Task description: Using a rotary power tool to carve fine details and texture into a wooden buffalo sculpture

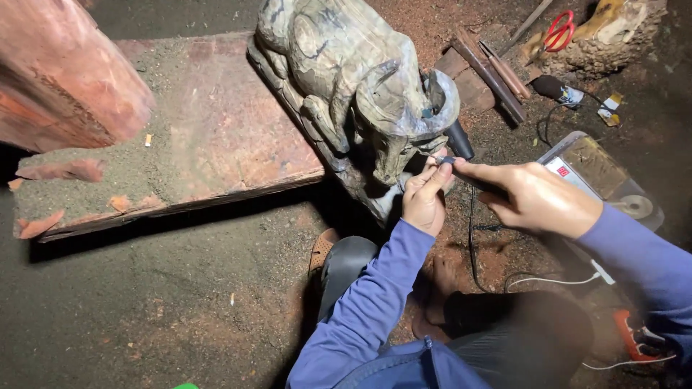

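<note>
The left hand [424,198] is clenched with its fingertips pinched at the thin front end of a small handheld rotary tool [461,173], right against the underside of the carved head. The right hand [535,196] is wrapped around the dark body of that tool from the other side, its forefinger stretched along it toward the tip. Both blue sleeves run back toward the viewer, and below the hands a knee and a foot in a brown sandal [322,250] rest on the dirt floor [166,302].

The tool's tip meets a grey-green wooden carving of a horned animal [353,79], which lies just beyond the hands, its base propped on the near edge of a flat reddish wooden slab [209,137]. Left of the hands the slab's long front edge runs away, dusted with sawdust and chips, and the floor before it is open. A large reddish block [65,79] sits far to the left.

Close right of the right hand stands a grey control box with a red display [577,169], a black cord [472,238] trailing from under the hands. Beyond it, farther out, lie chisels [497,68], and red-handled scissors [559,32] rest on a rough stump [613,39]
</note>
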